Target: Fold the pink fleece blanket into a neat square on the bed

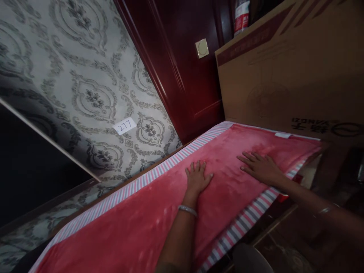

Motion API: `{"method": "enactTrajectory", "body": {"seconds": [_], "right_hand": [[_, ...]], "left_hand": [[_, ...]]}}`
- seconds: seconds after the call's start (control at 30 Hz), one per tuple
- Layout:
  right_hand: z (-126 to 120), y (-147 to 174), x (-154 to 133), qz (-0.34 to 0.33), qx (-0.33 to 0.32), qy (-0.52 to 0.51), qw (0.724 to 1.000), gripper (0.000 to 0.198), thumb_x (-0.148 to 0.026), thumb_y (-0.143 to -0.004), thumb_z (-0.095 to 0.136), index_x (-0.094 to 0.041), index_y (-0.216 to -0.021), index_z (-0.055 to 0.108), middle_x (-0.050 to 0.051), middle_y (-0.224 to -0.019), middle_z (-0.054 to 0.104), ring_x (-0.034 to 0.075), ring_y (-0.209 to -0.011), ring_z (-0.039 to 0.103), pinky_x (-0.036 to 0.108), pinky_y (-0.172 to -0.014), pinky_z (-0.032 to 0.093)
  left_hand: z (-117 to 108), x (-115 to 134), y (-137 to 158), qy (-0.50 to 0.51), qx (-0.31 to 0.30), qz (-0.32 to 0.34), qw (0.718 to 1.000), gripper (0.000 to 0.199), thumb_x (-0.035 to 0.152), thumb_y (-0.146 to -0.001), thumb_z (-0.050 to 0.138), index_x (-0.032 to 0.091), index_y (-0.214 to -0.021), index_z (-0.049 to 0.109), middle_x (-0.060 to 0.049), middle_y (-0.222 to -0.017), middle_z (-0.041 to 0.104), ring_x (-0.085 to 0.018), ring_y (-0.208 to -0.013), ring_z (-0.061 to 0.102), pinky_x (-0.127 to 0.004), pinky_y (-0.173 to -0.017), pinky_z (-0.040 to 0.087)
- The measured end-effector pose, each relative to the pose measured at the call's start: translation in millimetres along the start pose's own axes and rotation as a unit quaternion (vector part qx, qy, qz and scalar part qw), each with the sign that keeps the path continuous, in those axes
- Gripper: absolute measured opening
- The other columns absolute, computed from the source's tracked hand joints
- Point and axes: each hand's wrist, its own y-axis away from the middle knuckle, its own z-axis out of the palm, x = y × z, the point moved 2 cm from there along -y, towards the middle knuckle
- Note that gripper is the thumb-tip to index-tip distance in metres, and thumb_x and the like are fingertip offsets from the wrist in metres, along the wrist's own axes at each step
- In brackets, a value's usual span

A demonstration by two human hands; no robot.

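- A long narrow surface runs along the wall, covered end to end by a pink-red blanket with striped borders on both long edges.
- The wall carries grey damask wallpaper with a small white label reading 277; beside it stands a dark red wooden door with a pale square plate.
- A large cardboard box stands at the far end of the blanket, touching its edge and closing off that end.
- The left hand lies flat on the blanket's middle, fingers slightly spread; a silver bracelet circles the wrist.
- The right hand presses flat nearer the box, fingers extended.
- The blanket looks plush and smooth; the box is matte with dark printing.
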Motion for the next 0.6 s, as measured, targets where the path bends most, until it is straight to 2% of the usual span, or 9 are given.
{"method": "enactTrajectory", "body": {"seconds": [0.1, 0.17, 0.23, 0.33, 0.4, 0.53, 0.6], "right_hand": [[-10, -4, -1, 0.001, -0.019, -0.010, 1.000, 0.058, -0.051, -0.099, 0.037, -0.031, -0.152, 0.049, 0.008, -0.160, 0.039, 0.037, -0.145, 0.037, 0.067, -0.112, 0.035], [-22, -13, -4, 0.010, -0.038, -0.021, 0.999, 0.054, -0.046, -0.097, 0.041, -0.027, -0.144, 0.058, 0.013, -0.152, 0.050, 0.039, -0.138, 0.047, 0.066, -0.107, 0.040], [-33, -28, -11, 0.013, -0.030, -0.029, 0.999, 0.051, -0.042, -0.099, 0.038, -0.022, -0.138, 0.063, 0.017, -0.144, 0.057, 0.038, -0.132, 0.053, 0.065, -0.107, 0.041], [-41, -61, -22, 0.002, 0.006, -0.029, 1.000, 0.056, -0.039, -0.101, 0.031, -0.020, -0.149, 0.052, 0.016, -0.153, 0.048, 0.034, -0.142, 0.043, 0.063, -0.116, 0.032], [-37, -87, -23, -0.004, 0.004, -0.030, 1.000, 0.059, -0.041, -0.101, 0.033, -0.022, -0.156, 0.042, 0.014, -0.160, 0.038, 0.032, -0.148, 0.034, 0.061, -0.118, 0.029], [-24, -138, -3, 0.005, -0.012, -0.025, 1.000, 0.063, -0.047, -0.098, 0.036, -0.025, -0.157, 0.040, 0.012, -0.163, 0.033, 0.034, -0.150, 0.030, 0.065, -0.117, 0.029], [-20, -159, 14, 0.014, -0.011, -0.022, 1.000, 0.065, -0.049, -0.098, 0.033, -0.024, -0.158, 0.039, 0.012, -0.164, 0.030, 0.034, -0.151, 0.026, 0.066, -0.118, 0.026]], "left_hand": [[3, -3, 1, -0.009, 0.005, 0.003, 1.000, 0.072, 0.064, -0.097, 0.041, 0.029, -0.160, 0.033, -0.009, -0.169, 0.027, -0.040, -0.155, 0.018, -0.070, -0.121, 0.012], [3, -3, 0, -0.012, 0.001, 0.000, 1.000, 0.073, 0.064, -0.097, 0.040, 0.029, -0.160, 0.033, -0.009, -0.169, 0.026, -0.040, -0.155, 0.018, -0.069, -0.121, 0.013], [2, -3, -1, -0.012, -0.002, -0.002, 1.000, 0.073, 0.064, -0.097, 0.040, 0.029, -0.160, 0.033, -0.008, -0.169, 0.026, -0.039, -0.156, 0.017, -0.069, -0.121, 0.013], [1, -4, -2, -0.009, -0.004, -0.005, 1.000, 0.073, 0.064, -0.096, 0.040, 0.029, -0.160, 0.034, -0.007, -0.169, 0.026, -0.038, -0.156, 0.017, -0.068, -0.121, 0.012], [0, -5, -1, 0.001, -0.006, -0.013, 1.000, 0.075, 0.064, -0.096, 0.042, 0.029, -0.161, 0.032, -0.007, -0.170, 0.022, -0.036, -0.157, 0.015, -0.066, -0.123, 0.011], [0, -5, 0, 0.019, -0.003, -0.048, 0.999, 0.085, 0.068, -0.091, 0.048, 0.025, -0.162, 0.029, -0.010, -0.172, 0.008, -0.035, -0.158, 0.002, -0.059, -0.125, 0.007], [0, -4, 1, 0.022, -0.008, -0.054, 0.998, 0.086, 0.069, -0.090, 0.049, 0.026, -0.162, 0.031, -0.012, -0.172, 0.008, -0.036, -0.158, -0.001, -0.059, -0.125, 0.005]]}}
